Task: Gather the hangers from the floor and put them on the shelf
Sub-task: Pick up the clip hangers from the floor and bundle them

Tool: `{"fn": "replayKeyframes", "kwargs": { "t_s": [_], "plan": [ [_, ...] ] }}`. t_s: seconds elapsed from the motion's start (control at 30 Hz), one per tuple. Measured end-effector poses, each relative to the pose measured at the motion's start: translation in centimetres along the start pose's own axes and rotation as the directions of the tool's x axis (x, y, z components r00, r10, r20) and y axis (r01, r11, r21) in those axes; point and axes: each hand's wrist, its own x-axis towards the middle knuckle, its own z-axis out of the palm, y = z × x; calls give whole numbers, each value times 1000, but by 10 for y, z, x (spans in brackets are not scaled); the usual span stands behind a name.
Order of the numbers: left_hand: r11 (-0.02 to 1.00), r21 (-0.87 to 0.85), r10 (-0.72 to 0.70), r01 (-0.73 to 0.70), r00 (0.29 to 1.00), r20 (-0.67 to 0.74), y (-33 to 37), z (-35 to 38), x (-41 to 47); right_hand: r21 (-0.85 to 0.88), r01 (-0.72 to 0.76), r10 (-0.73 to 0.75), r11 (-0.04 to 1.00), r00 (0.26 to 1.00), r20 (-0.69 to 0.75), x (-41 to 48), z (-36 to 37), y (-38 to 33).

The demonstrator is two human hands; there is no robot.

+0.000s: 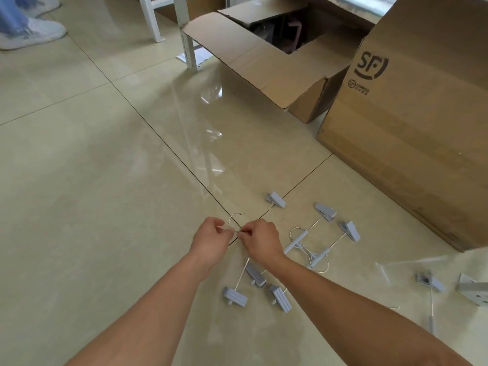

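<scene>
Several grey clip hangers with thin metal wires lie on the beige tiled floor. My left hand (211,237) and my right hand (260,239) meet over one hanger (235,220); both pinch its wire just below the hook. Its clips (276,199) (235,297) spread out to either side. Two more hangers (323,235) lie crossed just right of my right hand. Further clips (280,298) sit under my right forearm. Another hanger (430,282) lies at the right edge. The white shelf leg (188,43) stands at the top centre.
An open cardboard box (277,75) sits by the shelf leg, and a large SF box (412,122) stands to its right. Another person's white shoe (29,35) is at the top left. A white metal bracket (472,290) lies at the far right.
</scene>
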Motion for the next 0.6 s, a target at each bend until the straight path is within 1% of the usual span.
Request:
{"fn": "replayKeyframes", "kwargs": {
  "t_s": [0.1,0.17,0.2,0.27,0.33,0.4,0.43,0.47,0.53,0.57,0.6],
  "plan": [
    [990,-119,79,-76,997,19,15,-3,-7,65,132,-134,989,991,31,-14,-5,-7],
    [980,-125,156,-154,988,3,26,-6,-13,192,180,-185,965,983,12,-24,-9,-13],
    [975,-121,187,-185,982,6,33,-8,-19,270,184,-189,945,982,-8,-29,-12,-17],
    [968,-117,230,-221,971,65,45,-12,-30,391,167,-170,905,985,-27,-36,-19,-23],
    [966,-67,256,-249,955,152,51,-13,-38,427,155,-162,891,987,-20,-40,-24,-22],
    [957,29,278,-289,940,199,51,-12,-41,396,176,-183,901,983,-19,-44,-27,-18],
    [951,61,287,-304,937,199,50,-12,-41,362,195,-199,912,980,-28,-47,-29,-15],
    [945,86,298,-316,938,176,50,-12,-41,319,222,-222,921,974,-37,-50,-31,-11],
    [936,114,326,-334,942,82,52,-13,-42,214,268,-261,939,963,-60,-60,-38,3],
    [933,114,339,-340,940,37,54,-14,-43,164,253,-241,953,966,-93,-65,-44,12],
    [933,107,345,-344,938,7,56,-15,-45,123,196,-177,973,973,-151,-70,-50,24]
  ]
}}
